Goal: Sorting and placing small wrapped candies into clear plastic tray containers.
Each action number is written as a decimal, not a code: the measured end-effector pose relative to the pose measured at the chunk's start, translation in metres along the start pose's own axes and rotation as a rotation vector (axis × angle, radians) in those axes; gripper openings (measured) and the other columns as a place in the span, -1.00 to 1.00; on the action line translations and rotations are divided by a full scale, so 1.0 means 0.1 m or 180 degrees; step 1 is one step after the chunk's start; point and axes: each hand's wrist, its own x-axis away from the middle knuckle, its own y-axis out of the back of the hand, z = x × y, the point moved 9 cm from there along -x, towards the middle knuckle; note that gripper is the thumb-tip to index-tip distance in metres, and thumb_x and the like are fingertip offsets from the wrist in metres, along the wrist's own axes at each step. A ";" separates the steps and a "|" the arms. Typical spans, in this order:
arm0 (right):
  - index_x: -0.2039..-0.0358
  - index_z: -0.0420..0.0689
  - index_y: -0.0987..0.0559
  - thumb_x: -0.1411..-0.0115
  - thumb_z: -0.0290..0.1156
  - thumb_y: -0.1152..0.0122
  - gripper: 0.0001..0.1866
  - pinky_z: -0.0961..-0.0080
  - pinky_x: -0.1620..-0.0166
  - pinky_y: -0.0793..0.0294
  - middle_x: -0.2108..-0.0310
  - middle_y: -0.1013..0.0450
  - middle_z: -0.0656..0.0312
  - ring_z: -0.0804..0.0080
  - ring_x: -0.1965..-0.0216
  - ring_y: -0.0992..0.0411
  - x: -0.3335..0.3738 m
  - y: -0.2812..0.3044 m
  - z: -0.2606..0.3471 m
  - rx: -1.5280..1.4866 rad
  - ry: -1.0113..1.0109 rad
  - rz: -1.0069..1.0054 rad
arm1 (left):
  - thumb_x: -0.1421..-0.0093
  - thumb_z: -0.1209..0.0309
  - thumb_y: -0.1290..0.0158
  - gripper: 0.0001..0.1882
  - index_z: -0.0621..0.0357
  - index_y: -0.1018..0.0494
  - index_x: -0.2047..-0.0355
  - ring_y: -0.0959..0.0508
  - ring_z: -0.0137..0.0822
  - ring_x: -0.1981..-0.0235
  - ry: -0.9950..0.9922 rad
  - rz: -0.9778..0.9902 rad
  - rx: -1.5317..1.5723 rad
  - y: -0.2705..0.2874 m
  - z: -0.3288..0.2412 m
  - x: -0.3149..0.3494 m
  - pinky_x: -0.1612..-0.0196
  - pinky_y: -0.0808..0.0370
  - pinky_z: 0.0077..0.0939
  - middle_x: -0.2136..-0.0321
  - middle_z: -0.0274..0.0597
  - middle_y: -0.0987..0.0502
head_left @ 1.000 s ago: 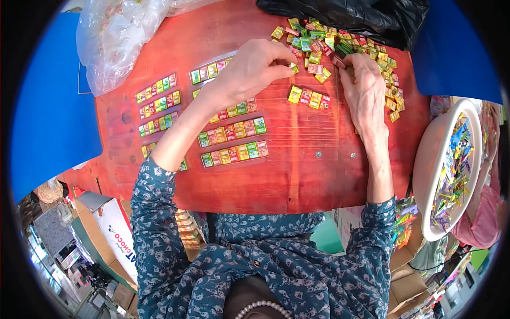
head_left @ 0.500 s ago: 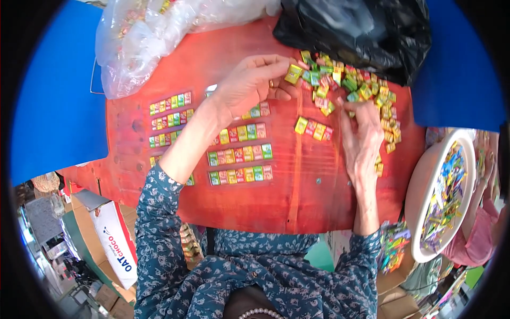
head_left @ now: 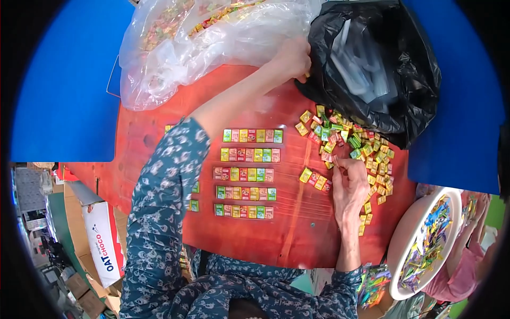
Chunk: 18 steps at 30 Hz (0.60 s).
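Note:
My left hand (head_left: pixel 291 59) is stretched to the far side of the table, against the rim of the black plastic bag (head_left: pixel 324 85). Its fingers are closed, and a bit of yellow, seemingly a small box, shows at the tips. On the right, my right hand (head_left: pixel 351 186) pinches something small at the edge of a heap of tiny coloured boxes (head_left: pixel 374 159); the fingers mostly hide it. A short row of yellow and red boxes (head_left: pixel 315 179) lies just left of that hand. Several clear strips filled with such boxes (head_left: pixel 245 175) lie in a column mid-table.
A clear bag of small boxes (head_left: pixel 170 69) lies at the far left. Long clear plastic pieces (head_left: pixel 361 69) fill the black bag. A white tub of colourful wrapped items (head_left: pixel 396 260) stands at the right edge, near another person's pink clothing (head_left: pixel 457 279). Cardboard (head_left: pixel 79 223) is at left.
My left hand has moved away from above the heap, up to the black bag's rim. My right hand stays by the heap. The whole view has shifted, showing more of both bags.

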 end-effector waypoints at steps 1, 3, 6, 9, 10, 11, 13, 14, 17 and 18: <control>0.28 -0.26 -0.55 -0.02 -0.80 -0.25 -0.75 0.26 0.16 -0.47 0.30 -0.50 0.04 0.10 0.27 -0.48 -0.01 0.00 -0.01 0.0042 0.0012 0.0015 | -0.02 0.64 -0.05 -0.84 0.50 -0.58 0.40 -0.68 -0.16 0.61 0.0195 0.0131 -0.0499 -0.07 0.07 -0.13 0.40 -0.62 -0.43 0.58 0.14 -0.62; 0.26 -0.25 -0.56 -0.03 -0.79 -0.26 -0.74 0.26 0.15 -0.48 0.31 -0.49 0.04 0.10 0.27 -0.48 -0.03 -0.01 -0.01 0.0089 0.0017 0.0053 | -0.04 0.60 -0.05 -0.82 0.38 -0.61 0.37 -0.68 -0.11 0.54 0.0400 0.0025 -0.0454 -0.06 0.22 -0.26 0.33 -0.61 -0.39 0.49 0.18 -0.65; 0.24 -0.25 -0.57 -0.03 -0.77 -0.26 -0.73 0.27 0.15 -0.48 0.30 -0.49 0.04 0.10 0.26 -0.48 -0.03 -0.01 -0.02 0.0037 -0.0049 0.0042 | -0.12 0.45 -0.07 -0.78 0.10 -0.66 0.25 -0.66 -0.04 0.22 -0.0355 -0.0430 -0.0244 0.15 0.25 -0.46 0.12 -0.53 -0.24 0.32 0.01 -0.67; 0.23 -0.25 -0.58 -0.05 -0.76 -0.27 -0.74 0.28 0.15 -0.49 0.29 -0.49 0.03 0.09 0.25 -0.48 -0.03 0.02 -0.06 0.0109 -0.0105 0.0074 | -0.14 0.43 -0.09 -0.76 0.12 -0.65 0.20 -0.65 -0.06 0.20 -0.0629 -0.0375 -0.0267 0.20 0.19 -0.62 0.10 -0.51 -0.25 0.27 -0.01 -0.67; 0.24 -0.25 -0.58 -0.05 -0.76 -0.27 -0.75 0.28 0.15 -0.49 0.29 -0.49 0.03 0.09 0.25 -0.48 -0.02 0.02 -0.08 0.0137 -0.0135 0.0077 | -0.15 0.43 -0.10 -0.77 0.11 -0.65 0.20 -0.61 0.00 0.17 -0.0866 -0.0294 -0.0187 0.18 0.17 -0.68 0.08 -0.51 -0.21 0.30 0.04 -0.65; 0.24 -0.25 -0.58 -0.05 -0.75 -0.27 -0.76 0.29 0.14 -0.49 0.29 -0.49 0.03 0.10 0.24 -0.49 -0.01 0.01 -0.09 0.0146 -0.0223 0.0088 | -0.15 0.43 -0.10 -0.77 0.11 -0.65 0.20 -0.61 0.00 0.17 -0.0848 -0.0327 -0.0181 0.18 0.20 -0.76 0.08 -0.51 -0.21 0.30 0.04 -0.65; 0.23 -0.25 -0.58 -0.06 -0.74 -0.28 -0.76 0.29 0.14 -0.49 0.28 -0.49 0.03 0.10 0.24 -0.49 0.00 0.00 -0.08 0.0172 -0.0214 0.0111 | -0.12 0.41 -0.12 -0.77 0.08 -0.66 0.21 -0.54 0.11 0.10 -0.1543 -0.1267 -0.1902 0.19 -0.04 -0.84 0.04 -0.51 -0.13 0.32 0.14 -0.60; 0.23 -0.24 -0.58 -0.06 -0.74 -0.28 -0.75 0.29 0.14 -0.49 0.28 -0.50 0.04 0.11 0.23 -0.49 0.01 -0.01 -0.08 0.0169 -0.0212 0.0115 | -0.12 0.41 -0.12 -0.77 0.08 -0.66 0.21 -0.54 0.11 0.10 -0.1505 -0.1294 -0.1921 0.15 0.02 -0.94 0.04 -0.51 -0.13 0.32 0.14 -0.60; 0.23 -0.24 -0.59 -0.07 -0.73 -0.28 -0.77 0.30 0.14 -0.50 0.28 -0.50 0.04 0.12 0.23 -0.49 0.04 -0.02 -0.11 0.0161 -0.0291 0.0169 | -0.05 0.36 -0.19 -0.76 0.05 -0.68 0.25 -0.45 0.21 0.02 -0.1125 -0.2077 -0.1969 0.09 0.18 -1.06 -0.01 -0.49 0.02 0.29 0.17 -0.53; 0.23 -0.24 -0.59 -0.08 -0.73 -0.28 -0.77 0.31 0.15 -0.50 0.28 -0.50 0.04 0.12 0.24 -0.49 0.06 -0.01 -0.14 0.0160 -0.0380 0.0179 | -0.08 0.37 -0.19 -0.77 0.15 -0.66 0.25 -0.51 0.08 0.09 -0.1207 -0.2325 -0.2119 0.04 0.20 -1.01 0.04 -0.50 -0.07 0.31 0.08 -0.54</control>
